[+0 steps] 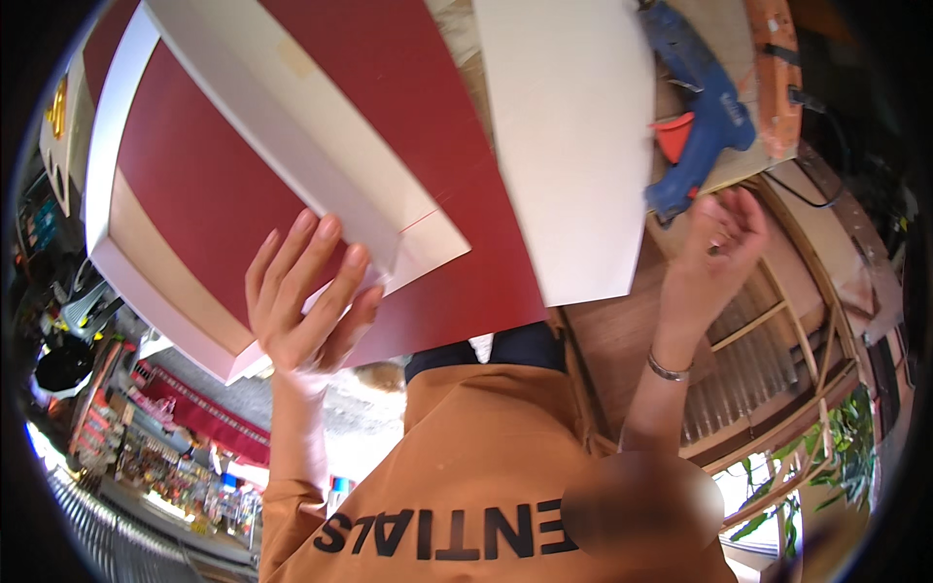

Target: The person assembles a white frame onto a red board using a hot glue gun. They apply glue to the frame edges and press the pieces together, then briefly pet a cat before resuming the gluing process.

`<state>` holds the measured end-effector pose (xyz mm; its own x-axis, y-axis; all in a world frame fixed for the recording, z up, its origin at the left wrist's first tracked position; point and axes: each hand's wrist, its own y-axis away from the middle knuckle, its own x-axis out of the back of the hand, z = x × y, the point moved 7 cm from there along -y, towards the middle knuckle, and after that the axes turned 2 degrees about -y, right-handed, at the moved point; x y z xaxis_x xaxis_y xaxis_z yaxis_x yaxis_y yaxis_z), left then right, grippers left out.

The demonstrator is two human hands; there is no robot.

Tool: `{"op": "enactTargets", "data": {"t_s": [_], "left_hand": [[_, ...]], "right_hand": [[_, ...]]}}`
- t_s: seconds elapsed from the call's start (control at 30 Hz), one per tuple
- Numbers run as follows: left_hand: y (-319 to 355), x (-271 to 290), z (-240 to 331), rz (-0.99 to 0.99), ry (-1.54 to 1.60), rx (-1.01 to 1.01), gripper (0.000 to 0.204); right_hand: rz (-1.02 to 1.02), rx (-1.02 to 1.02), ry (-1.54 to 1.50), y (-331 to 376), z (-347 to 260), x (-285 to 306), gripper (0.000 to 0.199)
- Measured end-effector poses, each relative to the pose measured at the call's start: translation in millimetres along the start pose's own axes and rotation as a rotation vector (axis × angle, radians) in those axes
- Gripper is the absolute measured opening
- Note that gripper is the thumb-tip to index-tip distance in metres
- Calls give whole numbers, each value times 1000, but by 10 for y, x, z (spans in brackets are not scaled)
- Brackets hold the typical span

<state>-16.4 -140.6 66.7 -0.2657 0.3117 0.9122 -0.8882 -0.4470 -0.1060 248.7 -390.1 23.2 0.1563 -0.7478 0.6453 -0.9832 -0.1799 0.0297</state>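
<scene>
My left hand (309,296) has its fingers spread at the near corner of a white, box-like frame (282,126). Its fingertips lie over the frame's wall; whether they press on it is hard to see. Inside and beside the frame shows a dark red board (389,58). To the right, my right hand (721,238) is closed with curled fingers, just below the handle end of a blue glue gun (717,121) with an orange-red trigger. What those fingers hold, if anything, is hidden. A long white panel (573,146) lies between the hands, partly over the red board.
An orange, worn bar (776,78) stands at the far right, with a black cable (834,146) near it. A wooden frame with a corrugated clear sheet (743,389) is under my right arm. Crowded shelves (185,476) and a dark red banner (199,413) are at lower left.
</scene>
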Motion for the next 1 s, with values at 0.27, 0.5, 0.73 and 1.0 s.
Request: {"op": "enactTargets", "data": {"t_s": [0.27,0.5,0.73,1.0], "left_hand": [[-23,-1,16,-9,35,-36,37],[-31,8,4,44,27,-15,36],[-2,7,-26,51,36,-3,40],[-4,44,-43,11,107,37,49]], "right_hand": [[-59,-117,-117,-330,7,-223,52],[-59,-268,-279,-398,32,-258,53],[-172,-335,-357,-456,73,-202,35],[-322,-152,-395,-373,-294,94,52]]}}
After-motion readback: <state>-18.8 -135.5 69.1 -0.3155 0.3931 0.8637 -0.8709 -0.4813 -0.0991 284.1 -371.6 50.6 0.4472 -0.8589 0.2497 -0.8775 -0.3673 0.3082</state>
